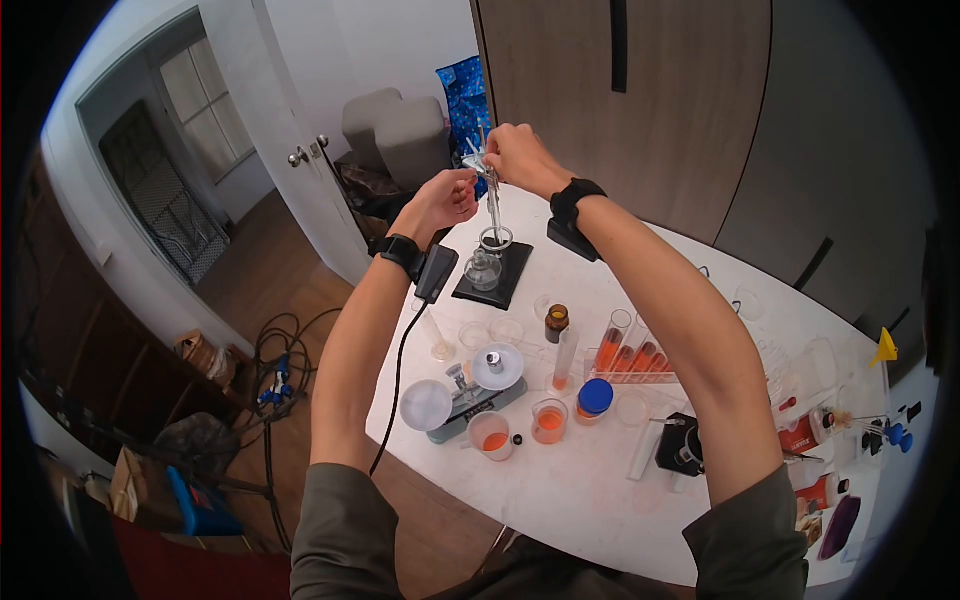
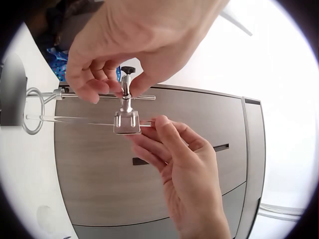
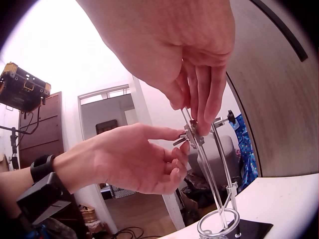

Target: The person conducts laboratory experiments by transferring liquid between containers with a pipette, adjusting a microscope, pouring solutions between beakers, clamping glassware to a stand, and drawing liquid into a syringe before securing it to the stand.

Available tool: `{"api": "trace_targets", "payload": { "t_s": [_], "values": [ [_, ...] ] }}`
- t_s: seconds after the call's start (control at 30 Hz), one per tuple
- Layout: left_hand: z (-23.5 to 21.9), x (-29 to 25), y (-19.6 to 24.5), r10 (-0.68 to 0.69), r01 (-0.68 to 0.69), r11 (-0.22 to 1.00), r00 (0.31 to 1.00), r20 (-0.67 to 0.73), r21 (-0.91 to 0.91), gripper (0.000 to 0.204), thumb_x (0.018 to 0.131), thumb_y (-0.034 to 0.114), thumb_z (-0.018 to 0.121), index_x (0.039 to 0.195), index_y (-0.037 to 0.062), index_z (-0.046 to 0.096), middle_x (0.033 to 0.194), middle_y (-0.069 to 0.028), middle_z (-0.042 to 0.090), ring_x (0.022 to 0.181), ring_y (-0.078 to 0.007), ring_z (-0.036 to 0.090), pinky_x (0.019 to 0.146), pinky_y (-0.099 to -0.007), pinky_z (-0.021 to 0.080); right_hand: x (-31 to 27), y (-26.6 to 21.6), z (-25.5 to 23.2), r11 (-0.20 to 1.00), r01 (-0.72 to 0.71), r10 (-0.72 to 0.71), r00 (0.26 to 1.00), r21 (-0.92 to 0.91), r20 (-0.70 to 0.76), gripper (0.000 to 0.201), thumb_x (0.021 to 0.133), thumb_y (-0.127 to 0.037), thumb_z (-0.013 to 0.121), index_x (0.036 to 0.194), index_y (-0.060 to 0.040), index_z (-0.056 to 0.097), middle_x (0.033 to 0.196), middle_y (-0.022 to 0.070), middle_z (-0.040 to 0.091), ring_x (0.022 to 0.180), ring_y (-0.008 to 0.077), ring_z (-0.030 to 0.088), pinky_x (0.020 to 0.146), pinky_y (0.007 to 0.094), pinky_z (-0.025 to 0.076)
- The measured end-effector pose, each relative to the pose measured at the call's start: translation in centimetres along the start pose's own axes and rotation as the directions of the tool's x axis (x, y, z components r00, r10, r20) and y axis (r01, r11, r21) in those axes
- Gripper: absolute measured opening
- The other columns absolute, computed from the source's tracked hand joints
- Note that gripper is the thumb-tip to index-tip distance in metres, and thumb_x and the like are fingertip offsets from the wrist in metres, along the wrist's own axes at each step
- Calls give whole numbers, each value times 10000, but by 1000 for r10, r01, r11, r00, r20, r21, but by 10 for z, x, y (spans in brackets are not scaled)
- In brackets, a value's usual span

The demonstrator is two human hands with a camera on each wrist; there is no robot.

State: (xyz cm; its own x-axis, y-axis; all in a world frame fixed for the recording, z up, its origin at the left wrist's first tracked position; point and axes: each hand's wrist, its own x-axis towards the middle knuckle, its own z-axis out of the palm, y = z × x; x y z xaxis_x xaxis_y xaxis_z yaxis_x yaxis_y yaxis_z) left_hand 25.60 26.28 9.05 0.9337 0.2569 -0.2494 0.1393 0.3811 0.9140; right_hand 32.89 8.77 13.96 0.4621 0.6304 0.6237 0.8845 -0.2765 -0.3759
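At the top of a metal stand [image 1: 492, 215], a clamp [image 2: 127, 122] surrounds an upright, thin glass tube [image 3: 211, 181]. My left hand [image 1: 450, 200] pinches a small screw [image 3: 179, 141] on the clamp between thumb and forefinger, its other fingers curled loosely. Thumb and fingers of my right hand [image 2: 192, 174] pinch the tube's upper end, just above the clamp. Lower down, the tube passes through a metal ring [image 3: 199, 230] fixed to the stand's rod [image 2: 79, 96]. A clear glass vessel [image 1: 483, 270] stands beneath on the black base [image 1: 515, 270].
Nearer on the white table [image 1: 560, 500] are a balance [image 1: 450, 415], a brown bottle [image 1: 557, 322], beakers of orange liquid [image 1: 549, 423], a blue-lidded jar [image 1: 595, 398] and a rack of filled tubes [image 1: 640, 372] by my right forearm. A cabinet [image 1: 620, 120] rises behind.
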Motion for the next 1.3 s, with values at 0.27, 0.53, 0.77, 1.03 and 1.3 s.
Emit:
{"api": "trace_targets", "payload": {
  "t_s": [0.27, 0.53, 0.77, 1.03, 1.3],
  "values": [
    [6, 9, 2, -50, 41, 987, 998, -49, -155, 116, 946, 89, 676, 862, 56, 604, 700, 21, 447, 625, -108, 463, 664, -308, 483, 1, 1, -6, 999, -35, 35, 999, 0, 30, 151, 843, -108, 741, 863, 41, 725, 800, 257, 711, 793, 385, 725, 749, 441, 577],
    [5, 10, -10, 481, -412, 780, 877, -28, 472, 146, 891, 114, 753, 901, 51, 621, 798, -6, 569, 662, -109, 507, 644, -295, 473, 2, -1, -8, 996, -84, 82, 994, 14, 71, 190, 840, -152, 762, 897, 27, 733, 891, 285, 717, 904, 448, 711, 822, 486, 574],
    [5, 1, -10, 810, -543, -69, 460, 365, 837, 225, 798, 74, 759, 917, 40, 572, 872, -104, 575, 863, -272, 563, 790, -385, 469, 2, -2, -10, 996, -93, 93, 993, -1, 68, 184, 844, -155, 757, 907, 17, 736, 905, 280, 720, 919, 444, 710, 829, 487, 574],
    [15, -23, 2, 699, -486, -517, 236, 675, 705, 189, 809, 7, 691, 895, 30, 523, 902, -102, 521, 897, -314, 520, 790, -419, 466, 0, -2, -9, 992, -122, 120, 990, 20, 69, 173, 848, -148, 746, 910, 14, 738, 919, 274, 723, 929, 439, 709, 839, 480, 573],
    [13, -19, -1, 654, -404, -601, 248, 715, 690, 183, 798, -12, 644, 937, 23, 530, 941, -108, 507, 929, -331, 524, 808, -420, 476, 1, -3, -2, 993, -102, 99, 994, 60, 55, 152, 854, -125, 725, 882, 24, 736, 898, 280, 719, 916, 443, 708, 825, 477, 575]
  ]
}}
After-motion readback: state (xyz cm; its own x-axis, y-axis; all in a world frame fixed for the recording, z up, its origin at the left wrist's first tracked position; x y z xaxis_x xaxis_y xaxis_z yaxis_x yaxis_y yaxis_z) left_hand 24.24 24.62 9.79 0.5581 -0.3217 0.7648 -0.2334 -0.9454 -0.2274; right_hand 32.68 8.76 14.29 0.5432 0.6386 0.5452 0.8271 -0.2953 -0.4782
